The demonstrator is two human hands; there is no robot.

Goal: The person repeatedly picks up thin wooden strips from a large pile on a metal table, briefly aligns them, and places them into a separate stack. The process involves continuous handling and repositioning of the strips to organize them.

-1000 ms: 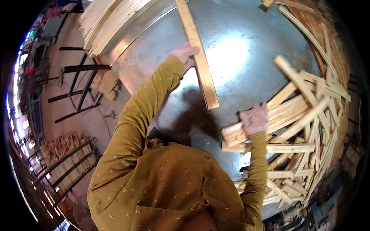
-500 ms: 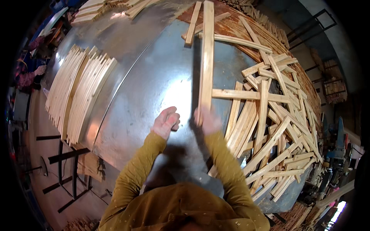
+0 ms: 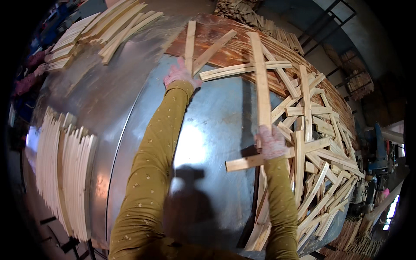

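Note:
My right hand [image 3: 272,142] is closed around the near end of a long wooden strip [image 3: 261,86], which points away from me over the jumbled strips. Another wooden strip [image 3: 245,163] lies crosswise beneath that hand. Farther off, my left hand [image 3: 180,74] is stretched out with its fingers apart. A short wooden strip [image 3: 190,45] has its near end between the fingers and thumb of this hand; contact is hard to make out. Beside it a slanting strip [image 3: 215,51] and a crosswise strip [image 3: 242,70] lie at the far side of the metal tabletop [image 3: 216,112].
A tangled heap of wooden strips [image 3: 323,151] covers the table's right side. Neatly stacked strips [image 3: 65,173] stand at the left, and more stacked strips [image 3: 104,28] lie at the far left. Another person's hand [image 3: 40,69] shows at the left edge.
My left hand has gone from a closed pose near my body to an outstretched one at the far short strip. My right hand has shifted rightward, still holding its strip. The view has shifted too.

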